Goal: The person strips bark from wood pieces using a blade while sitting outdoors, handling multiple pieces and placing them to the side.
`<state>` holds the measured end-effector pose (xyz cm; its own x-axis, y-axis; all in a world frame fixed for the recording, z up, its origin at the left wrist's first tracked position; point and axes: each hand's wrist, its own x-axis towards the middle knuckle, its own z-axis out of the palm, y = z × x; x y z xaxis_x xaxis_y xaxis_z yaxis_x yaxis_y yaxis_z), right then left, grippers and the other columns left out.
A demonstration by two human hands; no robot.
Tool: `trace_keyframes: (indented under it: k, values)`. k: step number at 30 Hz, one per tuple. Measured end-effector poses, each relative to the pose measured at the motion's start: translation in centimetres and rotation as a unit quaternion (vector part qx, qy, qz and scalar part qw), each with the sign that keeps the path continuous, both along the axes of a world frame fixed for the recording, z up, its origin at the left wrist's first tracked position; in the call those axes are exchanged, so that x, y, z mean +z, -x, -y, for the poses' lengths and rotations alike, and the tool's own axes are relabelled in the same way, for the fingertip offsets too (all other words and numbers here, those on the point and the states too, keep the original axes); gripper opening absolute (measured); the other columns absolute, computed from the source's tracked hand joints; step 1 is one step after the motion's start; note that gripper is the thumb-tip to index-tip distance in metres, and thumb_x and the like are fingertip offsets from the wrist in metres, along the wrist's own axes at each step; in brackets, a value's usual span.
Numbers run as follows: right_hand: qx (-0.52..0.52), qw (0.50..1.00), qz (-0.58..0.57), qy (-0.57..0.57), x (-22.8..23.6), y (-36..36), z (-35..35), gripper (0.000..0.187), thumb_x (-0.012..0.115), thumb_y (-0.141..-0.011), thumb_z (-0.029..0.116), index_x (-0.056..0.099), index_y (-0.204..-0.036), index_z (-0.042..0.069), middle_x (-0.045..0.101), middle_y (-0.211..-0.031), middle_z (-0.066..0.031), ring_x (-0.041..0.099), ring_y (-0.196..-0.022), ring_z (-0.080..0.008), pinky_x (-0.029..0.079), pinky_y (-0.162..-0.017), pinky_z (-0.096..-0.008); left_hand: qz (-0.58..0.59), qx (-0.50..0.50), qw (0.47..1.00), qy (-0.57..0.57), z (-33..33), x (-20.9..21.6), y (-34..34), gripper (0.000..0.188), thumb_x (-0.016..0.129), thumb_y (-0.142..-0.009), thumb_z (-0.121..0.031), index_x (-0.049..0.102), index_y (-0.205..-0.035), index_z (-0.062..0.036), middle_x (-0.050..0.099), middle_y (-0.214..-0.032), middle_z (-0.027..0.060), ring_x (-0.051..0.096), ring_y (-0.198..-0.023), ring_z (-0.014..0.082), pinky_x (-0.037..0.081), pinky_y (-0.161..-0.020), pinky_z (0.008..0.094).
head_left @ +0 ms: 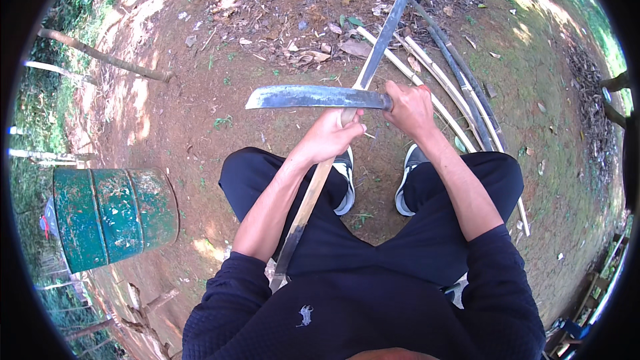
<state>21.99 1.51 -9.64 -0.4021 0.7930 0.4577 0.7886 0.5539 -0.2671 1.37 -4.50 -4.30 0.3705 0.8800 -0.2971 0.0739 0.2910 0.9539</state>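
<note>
My left hand (331, 137) is closed round the middle of a long split bamboo strip (308, 201). The strip runs from beside my left hip, between my knees, out to the leafy ground ahead; parts of it are dark and parts pale. In my right hand (411, 108) is the handle of a machete (313, 97), its broad worn blade pointing left. The blade lies across the strip just beyond my left fingers. Whether its edge bites into the bamboo cannot be made out. The fingers of both hands are wrapped tight.
Several bamboo strips (445, 83) lie on the bare earth ahead to the right, reaching past my right knee. A dented green metal drum (120, 213) stands at the left. Dry leaves (313, 57) litter the ground ahead. A wooden pole (107, 55) juts in at the far left.
</note>
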Motion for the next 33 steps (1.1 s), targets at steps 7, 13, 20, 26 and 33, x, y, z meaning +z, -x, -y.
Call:
trace_keyframes:
  k: [7, 13, 20, 26, 33]
  values:
    - [-0.095, 0.995, 0.022, 0.012, -0.4, -0.5, -1.6, 0.013, 0.069, -0.077, 0.016, 0.062, -0.082, 0.007, 0.067, -0.065, -0.0122, 0.066, -0.053, -0.0297, 0.053, -0.050, -0.0431, 0.047, 0.008, 0.999, 0.019, 0.0, 0.9, 0.6, 0.018, 0.057, -0.092, 0.001, 0.046, -0.103, -0.0086, 0.042, -0.065, -0.0064, 0.034, -0.042, 0.0019, 0.025, -0.036, 0.0211]
    - [-0.195, 0.976, -0.066, 0.070, -0.4, -5.1, -4.5, 0.013, 0.067, -0.085, 0.019, 0.068, -0.090, 0.006, 0.068, -0.064, -0.0171, 0.070, -0.059, -0.0336, 0.057, -0.056, -0.0443, 0.115, 0.031, 0.992, 0.051, -0.9, 1.5, 0.7, 0.022, 0.059, -0.092, 0.002, 0.045, -0.103, -0.0104, 0.041, -0.069, -0.0064, 0.031, -0.043, -0.0005, 0.021, -0.034, 0.0198]
    - [-0.014, 0.997, -0.030, 0.067, 2.5, 1.2, 0.5, 0.014, 0.069, -0.075, 0.014, 0.057, -0.079, 0.008, 0.066, -0.064, -0.0133, 0.068, -0.058, -0.0336, 0.052, -0.051, -0.0461, 0.096, 0.045, 0.993, 0.061, -0.4, 1.9, 0.6, 0.023, 0.060, -0.093, -0.001, 0.041, -0.104, -0.0094, 0.038, -0.069, -0.0065, 0.029, -0.044, 0.0001, 0.021, -0.035, 0.0197]
    - [-0.012, 0.998, -0.015, 0.058, 2.8, 1.3, 0.9, 0.018, 0.070, -0.069, 0.012, 0.055, -0.079, 0.008, 0.064, -0.064, -0.0126, 0.066, -0.058, -0.0343, 0.050, -0.052, -0.0466, 0.101, 0.027, 0.992, 0.069, 0.3, 1.5, 1.2, 0.020, 0.062, -0.093, -0.003, 0.045, -0.101, -0.0091, 0.038, -0.068, -0.0074, 0.028, -0.045, 0.0001, 0.020, -0.037, 0.0209]
    - [-0.024, 0.999, -0.010, 0.019, 1.4, 0.8, 0.2, 0.023, 0.072, -0.066, 0.012, 0.053, -0.078, 0.009, 0.063, -0.063, -0.0109, 0.065, -0.058, -0.0329, 0.049, -0.052, -0.0455, 0.038, 0.039, 0.998, 0.031, 0.4, 1.6, 0.8, 0.019, 0.061, -0.091, -0.002, 0.046, -0.102, -0.0087, 0.036, -0.063, -0.0093, 0.029, -0.045, 0.0012, 0.022, -0.039, 0.0218]
